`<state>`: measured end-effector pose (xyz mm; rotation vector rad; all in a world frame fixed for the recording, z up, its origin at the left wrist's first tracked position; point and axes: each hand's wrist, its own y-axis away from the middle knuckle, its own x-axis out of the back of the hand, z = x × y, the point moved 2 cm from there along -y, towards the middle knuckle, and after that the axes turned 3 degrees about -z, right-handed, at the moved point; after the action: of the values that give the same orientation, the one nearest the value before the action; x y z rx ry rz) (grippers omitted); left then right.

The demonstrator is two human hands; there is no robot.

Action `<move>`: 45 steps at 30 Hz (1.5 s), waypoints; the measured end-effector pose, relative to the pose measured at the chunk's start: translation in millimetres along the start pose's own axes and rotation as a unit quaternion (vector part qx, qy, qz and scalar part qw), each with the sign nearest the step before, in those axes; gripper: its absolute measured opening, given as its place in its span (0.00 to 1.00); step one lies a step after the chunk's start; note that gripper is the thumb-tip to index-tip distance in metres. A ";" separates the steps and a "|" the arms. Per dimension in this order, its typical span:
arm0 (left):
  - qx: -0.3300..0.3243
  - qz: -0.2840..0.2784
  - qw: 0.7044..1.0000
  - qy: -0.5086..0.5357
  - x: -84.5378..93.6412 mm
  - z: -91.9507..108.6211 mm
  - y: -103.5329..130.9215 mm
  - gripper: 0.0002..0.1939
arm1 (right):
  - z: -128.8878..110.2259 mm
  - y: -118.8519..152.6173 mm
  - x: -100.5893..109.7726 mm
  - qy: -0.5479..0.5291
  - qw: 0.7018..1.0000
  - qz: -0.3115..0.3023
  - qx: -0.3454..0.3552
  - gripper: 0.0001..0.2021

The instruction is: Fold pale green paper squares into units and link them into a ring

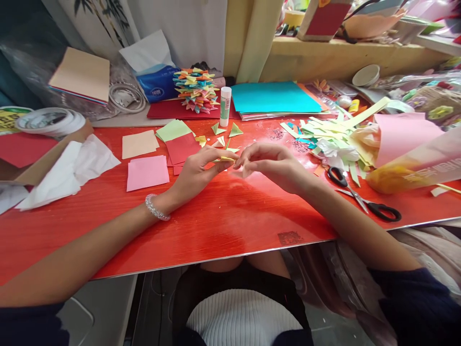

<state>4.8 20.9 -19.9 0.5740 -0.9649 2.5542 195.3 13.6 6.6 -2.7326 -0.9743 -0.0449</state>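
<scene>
My left hand (201, 168) pinches a small yellow folded paper (226, 159) between thumb and fingers, above the red table (173, 240). Close beside it, at the right end of the yellow paper, my right hand (275, 163) has its thumb and fingertips pressed together; a pale bit shows at the fingertips, too blurred to name. Small folded paper pieces lie just behind the hands, among them a green one (236, 129). Behind them stands a glue stick (225, 106). Pink squares (147, 173), red squares (183, 148) and beige squares (139, 144) lie left of the hands.
Black-handled scissors (355, 194) lie open at the right, near a pile of paper strips (331, 134) and a clear plastic package (418, 161). At the back stand a multicoloured paper model (196, 91) and blue sheets (275, 97). White tissue (72, 168) lies at the left.
</scene>
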 end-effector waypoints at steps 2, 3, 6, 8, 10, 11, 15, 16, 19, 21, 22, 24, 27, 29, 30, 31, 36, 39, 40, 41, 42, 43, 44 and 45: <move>0.027 0.013 0.999 0.016 0.6 -0.2 0.0 0.09 | 1.0 -1.0 1.2 -0.029 0.999 0.020 -0.003 0.05; 0.040 0.017 0.999 0.023 0.8 -0.3 0.2 0.09 | 1.7 -1.6 1.7 -0.031 0.999 0.028 -0.006 0.06; 0.056 0.023 0.998 0.030 1.7 0.7 0.5 0.09 | 5.3 -3.4 3.3 -0.027 0.998 0.047 -0.023 0.09; 0.052 0.025 0.998 0.023 2.1 2.1 0.4 0.09 | 7.7 -4.4 5.6 -0.024 0.997 0.070 -0.034 0.10; 0.046 0.027 0.998 0.022 2.3 3.4 -0.2 0.08 | 8.7 -4.7 7.7 -0.005 0.995 0.090 -0.043 0.10; 0.045 0.026 0.998 0.022 2.3 3.8 -0.5 0.08 | 8.2 -4.5 8.2 0.014 0.994 0.095 -0.044 0.10; 0.058 0.021 0.998 0.033 1.6 4.1 -1.0 0.09 | 1.2 -1.6 3.5 0.162 0.984 0.071 -0.007 0.09; 0.064 0.021 0.997 0.040 1.3 3.8 -0.8 0.09 | -1.2 -0.5 1.3 0.210 0.975 0.064 0.012 0.09; 0.081 0.024 0.994 0.065 0.3 3.3 0.2 0.10 | -6.6 2.1 -3.7 0.337 0.937 0.066 0.062 0.06; 0.083 0.018 0.994 0.074 -0.6 3.8 0.6 0.10 | -8.6 2.9 -4.5 0.397 0.911 0.075 0.083 0.04; 0.080 0.015 0.994 0.075 -1.0 4.4 0.6 0.10 | -9.2 3.0 -4.3 0.423 0.898 0.078 0.091 0.04; 0.073 0.012 0.995 0.069 -1.3 5.8 0.4 0.09 | -9.8 3.0 -3.6 0.464 0.876 0.081 0.102 0.06; 0.069 0.016 0.996 0.049 -0.7 6.4 0.1 0.09 | -10.3 3.0 -3.1 0.493 0.859 0.086 0.113 0.07; 0.065 0.014 0.997 0.037 -0.2 5.9 0.2 0.09 | -10.6 3.0 -3.9 0.500 0.853 0.087 0.117 0.07; 0.060 0.011 0.998 0.031 -0.1 5.4 0.2 0.08 | -10.7 3.0 -4.5 0.503 0.852 0.084 0.116 0.07; 0.055 0.009 0.998 0.024 0.0 5.0 0.2 0.08 | -10.7 3.1 -5.1 0.505 0.852 0.081 0.113 0.07; 0.034 -0.001 0.999 0.005 0.2 3.9 -0.1 0.08 | -11.0 4.7 -7.6 0.495 0.860 0.069 0.103 0.04; 0.029 -0.001 1.000 0.003 0.0 4.2 -0.1 0.07 | -11.6 6.3 -9.1 0.491 0.862 0.062 0.109 0.04; 0.027 -0.001 1.000 0.003 -0.1 4.4 -0.1 0.06 | -12.1 6.8 -9.6 0.492 0.861 0.059 0.113 0.04; 0.024 -0.001 1.000 0.004 -0.2 4.7 0.0 0.06 | -12.6 7.2 -10.1 0.493 0.860 0.056 0.116 0.04; 0.022 -0.002 1.000 0.007 -0.2 4.9 0.0 0.06 | -13.1 7.5 -10.6 0.494 0.860 0.054 0.117 0.05; 0.021 -0.003 1.000 0.010 -0.3 5.2 0.1 0.06 | -13.7 7.7 -10.9 0.495 0.860 0.052 0.116 0.05; 0.022 -0.004 1.000 0.014 -0.4 5.4 0.1 0.06 | -14.2 7.8 -11.1 0.496 0.859 0.052 0.115 0.06; 0.024 -0.005 1.000 0.018 -0.5 5.6 0.2 0.06 | -14.7 7.8 -11.2 0.498 0.858 0.053 0.114 0.06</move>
<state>6.5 16.9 -16.4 0.5432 -0.8869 2.5757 192.3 -2.6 18.1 -2.0427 -0.4560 -1.1120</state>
